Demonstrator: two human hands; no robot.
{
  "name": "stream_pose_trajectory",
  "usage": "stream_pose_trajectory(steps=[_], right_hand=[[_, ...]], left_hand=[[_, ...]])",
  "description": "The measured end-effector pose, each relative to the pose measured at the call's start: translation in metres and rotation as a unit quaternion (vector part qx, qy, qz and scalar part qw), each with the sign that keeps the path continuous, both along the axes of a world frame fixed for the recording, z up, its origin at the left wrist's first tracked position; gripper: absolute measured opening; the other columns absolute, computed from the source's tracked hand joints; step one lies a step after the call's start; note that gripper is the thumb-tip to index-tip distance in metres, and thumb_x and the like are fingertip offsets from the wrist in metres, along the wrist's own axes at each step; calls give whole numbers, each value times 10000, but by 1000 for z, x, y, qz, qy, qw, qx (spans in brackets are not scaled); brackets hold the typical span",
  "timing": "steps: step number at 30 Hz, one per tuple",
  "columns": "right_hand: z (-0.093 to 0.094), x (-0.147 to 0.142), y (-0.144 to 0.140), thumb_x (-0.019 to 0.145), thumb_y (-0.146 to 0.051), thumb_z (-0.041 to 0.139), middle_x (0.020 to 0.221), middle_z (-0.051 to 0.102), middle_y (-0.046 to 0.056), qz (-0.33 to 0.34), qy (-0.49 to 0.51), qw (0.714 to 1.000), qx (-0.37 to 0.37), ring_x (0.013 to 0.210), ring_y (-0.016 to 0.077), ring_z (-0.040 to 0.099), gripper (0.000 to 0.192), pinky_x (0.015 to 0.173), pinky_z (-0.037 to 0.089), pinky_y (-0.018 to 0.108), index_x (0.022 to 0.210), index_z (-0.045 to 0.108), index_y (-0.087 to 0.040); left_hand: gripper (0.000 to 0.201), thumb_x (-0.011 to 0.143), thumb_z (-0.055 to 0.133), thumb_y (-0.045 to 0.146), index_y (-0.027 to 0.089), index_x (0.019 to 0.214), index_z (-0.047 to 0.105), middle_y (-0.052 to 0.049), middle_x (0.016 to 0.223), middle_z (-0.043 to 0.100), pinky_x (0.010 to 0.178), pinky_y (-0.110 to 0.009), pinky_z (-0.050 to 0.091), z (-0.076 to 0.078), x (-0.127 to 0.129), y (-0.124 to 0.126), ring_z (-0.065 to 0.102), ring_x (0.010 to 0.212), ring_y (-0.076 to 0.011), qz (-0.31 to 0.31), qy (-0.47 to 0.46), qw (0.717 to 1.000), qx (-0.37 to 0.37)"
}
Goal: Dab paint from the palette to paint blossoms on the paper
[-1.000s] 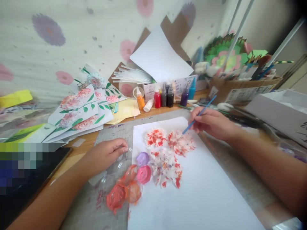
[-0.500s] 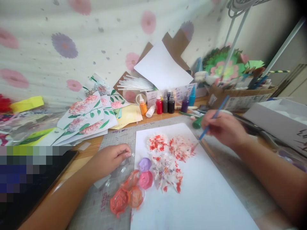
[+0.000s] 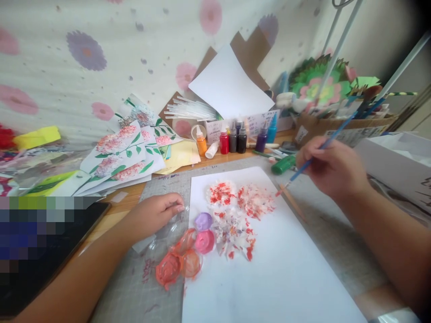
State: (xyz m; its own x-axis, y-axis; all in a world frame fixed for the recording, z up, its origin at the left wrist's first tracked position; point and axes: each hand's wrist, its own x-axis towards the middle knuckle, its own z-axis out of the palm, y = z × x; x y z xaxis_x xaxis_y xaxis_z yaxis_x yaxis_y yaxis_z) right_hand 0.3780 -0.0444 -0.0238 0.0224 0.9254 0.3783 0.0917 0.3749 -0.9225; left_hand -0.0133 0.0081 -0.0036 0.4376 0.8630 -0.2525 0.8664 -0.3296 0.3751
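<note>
My right hand (image 3: 333,168) grips a blue paintbrush (image 3: 325,146); its red-tinged tip hovers at the right edge of a white paper sheet (image 3: 269,273). Just left of the tip is a pale red dabbed flower (image 3: 256,201). Beside it are a brighter red-and-white flower (image 3: 221,193) and a larger white flower (image 3: 234,235) with red and purple touches. My left hand (image 3: 161,213), fingers curled, is closed at the edge of a clear paint palette (image 3: 173,229). The palette's round wells hold purple, pink and orange-red paint, and its front part overlaps the sheet.
A pencil (image 3: 292,204) lies along the sheet's right edge on a grey cutting mat (image 3: 161,184). Behind stand several paint bottles (image 3: 232,139), with a green bottle (image 3: 283,165) lying down. Flower paintings (image 3: 124,157) are piled left, above a dark tablet (image 3: 67,251). Boxes (image 3: 400,157) line the right.
My right hand has drawn the brush away from the pale red flower, to the right and up to the sheet's edge. My left hand stays at the palette. The view has tilted slightly.
</note>
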Motion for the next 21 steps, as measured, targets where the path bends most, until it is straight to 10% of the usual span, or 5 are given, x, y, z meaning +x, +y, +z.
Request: stream_pose_trajectory(steps=[21], right_hand=[[10,11,-3,964,-390,508,1005,592,69,63,-91,992,-55,889,81,581,342,799,544,242,1111,576,-89]], left_hand=[[450,861,364,618,237,881,604,4,757,642,588,-282,421,-4,-3,3,558,590,-168,-1,16,1000,11]])
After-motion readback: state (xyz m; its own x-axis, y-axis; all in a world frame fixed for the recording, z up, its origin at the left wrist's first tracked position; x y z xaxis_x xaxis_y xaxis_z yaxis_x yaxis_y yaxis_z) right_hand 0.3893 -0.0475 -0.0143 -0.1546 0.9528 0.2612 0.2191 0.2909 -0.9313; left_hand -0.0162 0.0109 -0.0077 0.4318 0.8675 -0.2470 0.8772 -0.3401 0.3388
